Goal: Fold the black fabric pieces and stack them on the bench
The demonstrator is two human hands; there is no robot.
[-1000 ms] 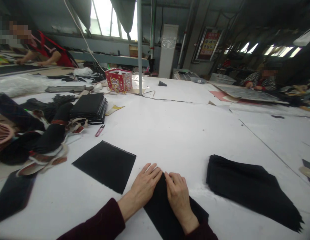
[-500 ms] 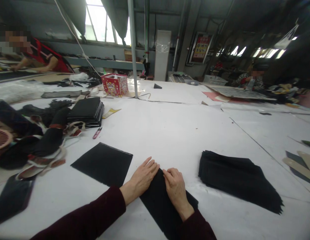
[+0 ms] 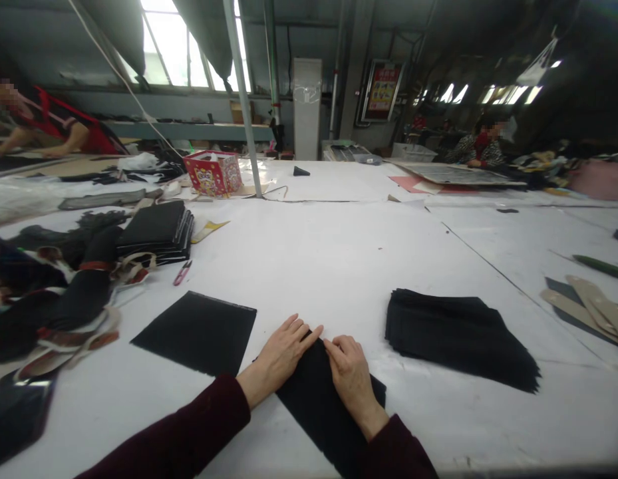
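A black fabric piece (image 3: 313, 392) lies at the front of the white table, its far edge under both my hands. My left hand (image 3: 281, 352) rests on that edge with its fingers stretched out. At the edge's right part, my right hand (image 3: 351, 376) has thumb and forefinger pinched on the cloth, the other fingers curled. To the left lies a flat black panel (image 3: 199, 329) with a thin pale line along its far edge. A loose stack of black fabric pieces (image 3: 453, 336) sits to the right.
Pink thread snips (image 3: 182, 273) lie near a folded black pile (image 3: 154, 229) at left, beside jumbled straps and cloth (image 3: 84, 293). A red patterned box (image 3: 213, 173) stands by a metal pole (image 3: 246, 113). Beige strips (image 3: 591, 306) lie far right. Co-workers sit or lean beyond.
My left forefinger has stretched out to the right along the fabric's edge, towards my right hand. My right hand keeps its pinch. The whole view has shifted slightly.
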